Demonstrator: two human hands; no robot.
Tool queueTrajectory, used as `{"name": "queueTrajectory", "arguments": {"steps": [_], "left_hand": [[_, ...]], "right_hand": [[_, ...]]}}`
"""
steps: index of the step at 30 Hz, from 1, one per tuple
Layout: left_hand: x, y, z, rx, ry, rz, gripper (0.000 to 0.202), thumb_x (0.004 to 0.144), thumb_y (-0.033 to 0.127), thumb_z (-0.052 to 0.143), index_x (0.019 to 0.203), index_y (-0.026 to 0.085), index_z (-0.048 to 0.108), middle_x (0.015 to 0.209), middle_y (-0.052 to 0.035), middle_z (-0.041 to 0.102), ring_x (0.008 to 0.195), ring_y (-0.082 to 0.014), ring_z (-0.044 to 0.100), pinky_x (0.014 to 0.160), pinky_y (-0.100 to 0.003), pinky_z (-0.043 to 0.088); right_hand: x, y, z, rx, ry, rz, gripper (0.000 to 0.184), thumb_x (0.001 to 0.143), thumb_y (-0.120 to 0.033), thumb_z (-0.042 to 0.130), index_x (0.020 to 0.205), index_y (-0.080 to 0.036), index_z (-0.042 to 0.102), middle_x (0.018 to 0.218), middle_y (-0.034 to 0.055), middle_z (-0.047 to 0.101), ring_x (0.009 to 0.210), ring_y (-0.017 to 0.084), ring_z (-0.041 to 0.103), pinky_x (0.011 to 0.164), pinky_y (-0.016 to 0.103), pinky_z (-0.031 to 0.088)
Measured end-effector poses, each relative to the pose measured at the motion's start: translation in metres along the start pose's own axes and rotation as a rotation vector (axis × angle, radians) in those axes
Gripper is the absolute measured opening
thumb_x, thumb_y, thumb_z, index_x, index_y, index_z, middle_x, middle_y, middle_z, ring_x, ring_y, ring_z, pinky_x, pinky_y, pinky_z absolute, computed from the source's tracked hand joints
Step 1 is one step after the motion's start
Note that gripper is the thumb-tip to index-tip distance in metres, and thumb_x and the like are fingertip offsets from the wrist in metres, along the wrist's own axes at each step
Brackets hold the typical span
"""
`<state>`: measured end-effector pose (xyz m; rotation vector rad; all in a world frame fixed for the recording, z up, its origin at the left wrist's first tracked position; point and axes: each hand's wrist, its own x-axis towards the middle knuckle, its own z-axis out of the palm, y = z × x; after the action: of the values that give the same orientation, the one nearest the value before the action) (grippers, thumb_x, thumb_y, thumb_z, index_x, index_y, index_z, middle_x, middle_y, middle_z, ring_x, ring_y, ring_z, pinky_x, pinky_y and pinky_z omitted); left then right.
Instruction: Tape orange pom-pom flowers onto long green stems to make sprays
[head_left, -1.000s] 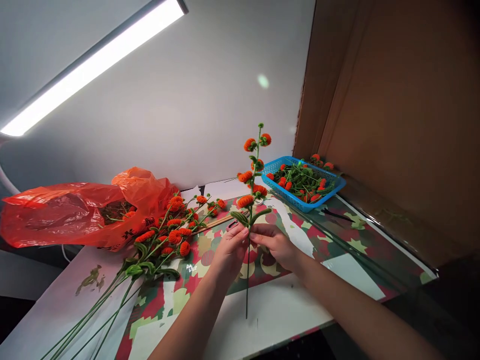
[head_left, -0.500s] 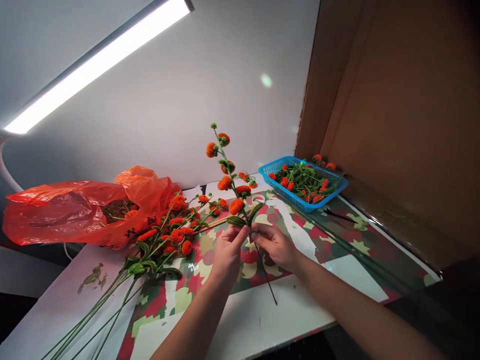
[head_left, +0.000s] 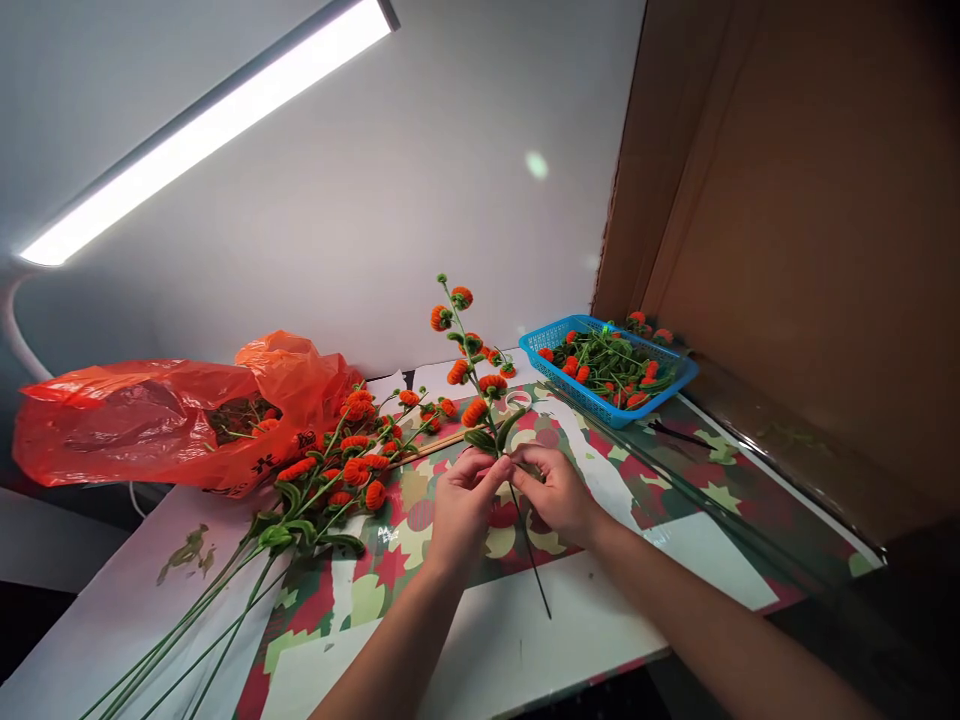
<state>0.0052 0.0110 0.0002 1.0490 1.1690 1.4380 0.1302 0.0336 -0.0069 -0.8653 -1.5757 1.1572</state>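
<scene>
An artificial flower stem [head_left: 474,411] with fuzzy orange blooms and green leaves stands nearly upright above the table. My left hand [head_left: 469,490] pinches it just below the leaves, thumb and forefinger closed. Right beside it, my right hand [head_left: 553,490] is also closed on the stem, its fingertips almost meeting the left ones. The thin dark lower end of the stem slants down below both hands. To the left lies a bunch of similar orange flower stems [head_left: 352,470], their long green stalks [head_left: 202,600] pointing toward me.
A red plastic bag [head_left: 120,420] with flower pieces in it lies at the left. At the back right sits a blue basket [head_left: 619,418] of orange and green pieces. A roll of tape [head_left: 517,400] is behind my hands. A lit lamp [head_left: 217,125] hangs above; a cardboard wall [head_left: 787,250] stands right.
The flower stem has come down a little and its top has shifted slightly right. Both hands stay closed on it, with their fingertips closer together.
</scene>
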Motion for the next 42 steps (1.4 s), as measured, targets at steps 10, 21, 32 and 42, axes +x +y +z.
{"name": "queueTrajectory", "arguments": {"steps": [10,21,32,42], "left_hand": [[0.005,-0.005,0.001,-0.349,-0.082,-0.17,0.026,0.059,0.037,0.077,0.064,0.014,0.067,0.067,0.0005,0.054,0.056,-0.0082,0.047,0.049,-0.02,0.039],[0.003,-0.006,0.004,-0.486,-0.107,-0.18,0.024,0.061,0.033,0.076,0.074,0.014,0.069,0.079,-0.0056,0.068,0.067,-0.0148,0.059,0.063,-0.027,0.046],[0.0,-0.012,0.0,-0.128,0.013,-0.051,0.023,0.065,0.034,0.074,0.06,0.014,0.064,0.061,0.0028,0.055,0.06,-0.0092,0.049,0.061,-0.022,0.039],[0.001,-0.009,-0.001,-0.157,0.005,0.023,0.023,0.068,0.036,0.071,0.075,0.014,0.071,0.075,-0.0048,0.068,0.078,-0.0173,0.061,0.078,-0.029,0.044]], "right_hand": [[0.003,-0.002,-0.004,0.244,-0.217,0.235,0.04,0.078,-0.048,0.056,0.056,-0.016,0.06,0.057,0.0004,0.056,0.054,0.012,0.047,0.057,0.027,0.037],[0.0,0.001,0.012,0.557,-0.088,0.34,0.025,0.068,-0.034,0.063,0.054,-0.015,0.055,0.052,-0.0022,0.047,0.053,0.009,0.042,0.055,0.024,0.033],[-0.013,-0.008,0.015,-0.508,0.215,-0.277,0.022,0.078,-0.016,0.047,0.056,-0.017,0.046,0.055,-0.0005,0.045,0.063,0.014,0.043,0.064,0.029,0.032],[-0.007,-0.01,0.007,-0.332,0.059,-0.246,0.025,0.084,-0.019,0.049,0.06,-0.018,0.056,0.06,-0.0001,0.057,0.063,0.013,0.051,0.066,0.027,0.037]]}}
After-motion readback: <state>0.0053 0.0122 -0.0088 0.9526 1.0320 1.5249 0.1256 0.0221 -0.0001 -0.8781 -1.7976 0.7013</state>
